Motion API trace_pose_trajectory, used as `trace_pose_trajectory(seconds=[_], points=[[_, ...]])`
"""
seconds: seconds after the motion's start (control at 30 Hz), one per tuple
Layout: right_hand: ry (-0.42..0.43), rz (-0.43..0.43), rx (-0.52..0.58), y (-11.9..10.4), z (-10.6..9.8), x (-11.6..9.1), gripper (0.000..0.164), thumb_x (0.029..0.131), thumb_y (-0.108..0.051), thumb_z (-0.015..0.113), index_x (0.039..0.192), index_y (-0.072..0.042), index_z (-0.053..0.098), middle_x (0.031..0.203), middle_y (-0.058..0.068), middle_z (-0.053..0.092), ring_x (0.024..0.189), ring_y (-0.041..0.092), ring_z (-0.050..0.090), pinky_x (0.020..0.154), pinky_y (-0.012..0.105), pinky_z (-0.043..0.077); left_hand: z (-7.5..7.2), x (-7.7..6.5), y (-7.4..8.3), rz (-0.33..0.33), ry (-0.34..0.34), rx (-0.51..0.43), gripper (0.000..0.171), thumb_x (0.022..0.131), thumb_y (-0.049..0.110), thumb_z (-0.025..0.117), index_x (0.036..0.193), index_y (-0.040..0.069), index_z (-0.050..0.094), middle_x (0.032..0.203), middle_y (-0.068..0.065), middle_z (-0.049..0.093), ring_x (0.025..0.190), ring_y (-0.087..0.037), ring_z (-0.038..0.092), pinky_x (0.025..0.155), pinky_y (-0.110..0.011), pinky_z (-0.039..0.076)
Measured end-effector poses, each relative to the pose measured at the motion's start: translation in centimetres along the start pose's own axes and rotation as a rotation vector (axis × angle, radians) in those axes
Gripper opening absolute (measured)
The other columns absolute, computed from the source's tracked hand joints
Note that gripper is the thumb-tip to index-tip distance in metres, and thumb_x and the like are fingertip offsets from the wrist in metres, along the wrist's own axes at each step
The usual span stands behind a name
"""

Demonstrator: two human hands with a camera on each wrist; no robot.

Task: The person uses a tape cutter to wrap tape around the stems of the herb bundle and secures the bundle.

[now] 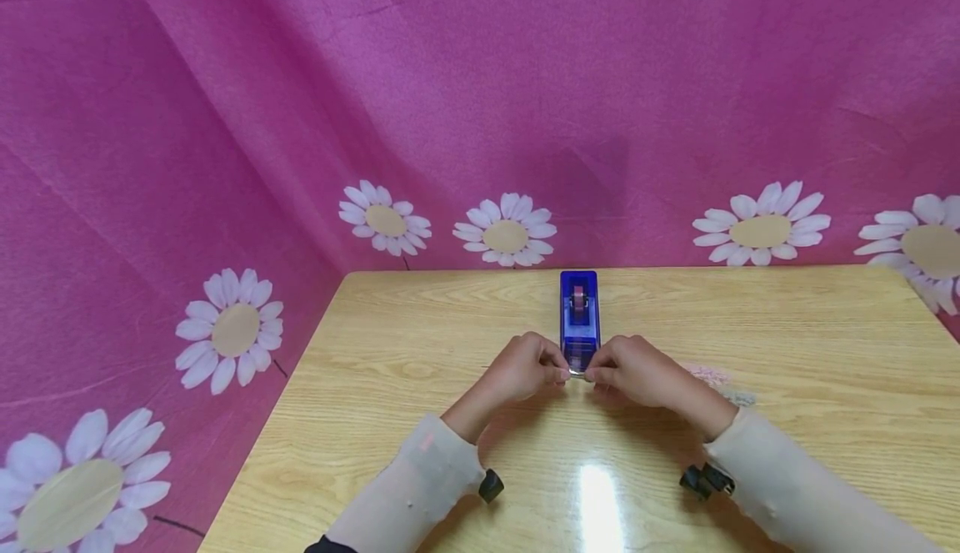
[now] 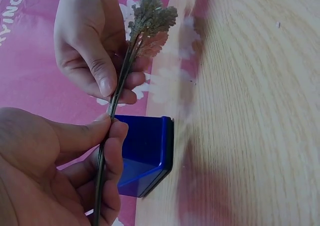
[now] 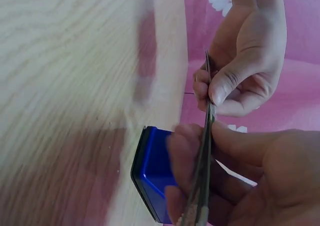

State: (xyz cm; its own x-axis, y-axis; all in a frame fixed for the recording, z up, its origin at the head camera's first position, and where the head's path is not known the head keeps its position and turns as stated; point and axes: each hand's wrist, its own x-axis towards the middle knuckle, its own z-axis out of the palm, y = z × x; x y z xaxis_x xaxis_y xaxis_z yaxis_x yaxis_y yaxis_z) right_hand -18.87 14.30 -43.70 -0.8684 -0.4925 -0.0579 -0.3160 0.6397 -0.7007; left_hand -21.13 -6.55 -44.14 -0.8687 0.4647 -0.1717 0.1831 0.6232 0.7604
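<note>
A thin bundle of dried flower stems [image 2: 100, 176] runs between the two hands, with pale green and pink flower heads [image 2: 152, 16] at its right end. My left hand [image 1: 527, 365] pinches the stems between thumb and curled fingers. Close beside it, my right hand [image 1: 633, 369] pinches the same bundle nearer the flower heads. A glossy, pale strip that looks like clear tape [image 3: 212, 110] shows on the stems between the thumbs. Just beyond the fingertips stands a blue tape dispenser [image 1: 579, 307] holding a small roll, its near end partly hidden by the hands.
The wooden table [image 1: 420, 311] reaches back to a pink cloth [image 1: 480, 103] printed with white daisies, which hangs behind it and along the left side. Dark wrist devices [image 1: 705, 481] sit below the sleeves. A light reflection lies on the near tabletop.
</note>
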Motion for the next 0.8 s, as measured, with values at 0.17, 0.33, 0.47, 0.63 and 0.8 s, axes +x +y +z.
trace_pose_trajectory(seconds=[0.17, 0.33, 0.47, 0.63, 0.8], points=[[0.068, 0.038, -0.031, -0.2, 0.4, -0.2, 0.013, 0.097, -0.006, 0.069, 0.089, -0.005, 0.080, 0.077, -0.001, 0.071, 0.068, 0.011, 0.059, 0.062, 0.031, 0.051, 0.0, 0.1, 0.0, -0.020, 0.004, -0.017, 0.010, 0.094, 0.005, 0.074, 0.084, 0.005, 0.079, 0.077, -0.004, 0.074, 0.070, -0.016, 0.062, 0.058, -0.021, 0.043], [0.158, 0.051, -0.087, -0.8, 1.0, -0.6, 0.008, 0.095, -0.005, 0.072, 0.092, -0.005, 0.080, 0.084, 0.000, 0.074, 0.071, 0.010, 0.060, 0.066, 0.033, 0.053, -0.2, 0.2, 0.1, -0.020, 0.004, -0.030, 0.012, 0.092, 0.005, 0.077, 0.081, 0.009, 0.076, 0.075, -0.002, 0.070, 0.068, -0.013, 0.058, 0.059, -0.022, 0.044], [0.213, 0.019, -0.127, -1.1, 1.3, -0.8, 0.009, 0.094, -0.006, 0.073, 0.089, -0.007, 0.079, 0.082, 0.001, 0.074, 0.067, 0.010, 0.055, 0.064, 0.033, 0.050, -0.4, 0.2, 0.2, -0.034, -0.029, -0.062, 0.011, 0.094, 0.005, 0.074, 0.084, 0.007, 0.077, 0.078, -0.005, 0.071, 0.072, -0.020, 0.063, 0.059, -0.023, 0.047], [0.251, 0.002, -0.163, -1.3, 1.4, -0.9, 0.010, 0.095, -0.008, 0.073, 0.087, -0.010, 0.079, 0.080, -0.001, 0.073, 0.064, 0.009, 0.052, 0.062, 0.032, 0.046, -0.6, 0.3, 0.2, -0.035, -0.094, -0.036, 0.019, 0.102, 0.011, 0.064, 0.097, 0.000, 0.079, 0.088, -0.011, 0.076, 0.080, -0.024, 0.067, 0.061, -0.023, 0.047], [0.249, 0.020, -0.198, -1.6, 1.1, -0.9, 0.007, 0.094, -0.009, 0.075, 0.088, -0.011, 0.080, 0.080, -0.004, 0.073, 0.065, 0.009, 0.054, 0.061, 0.032, 0.048, -0.5, 0.3, 0.4, -0.014, -0.092, 0.034, 0.023, 0.104, 0.012, 0.062, 0.094, 0.001, 0.079, 0.085, -0.011, 0.074, 0.072, -0.015, 0.056, 0.061, -0.022, 0.042]])
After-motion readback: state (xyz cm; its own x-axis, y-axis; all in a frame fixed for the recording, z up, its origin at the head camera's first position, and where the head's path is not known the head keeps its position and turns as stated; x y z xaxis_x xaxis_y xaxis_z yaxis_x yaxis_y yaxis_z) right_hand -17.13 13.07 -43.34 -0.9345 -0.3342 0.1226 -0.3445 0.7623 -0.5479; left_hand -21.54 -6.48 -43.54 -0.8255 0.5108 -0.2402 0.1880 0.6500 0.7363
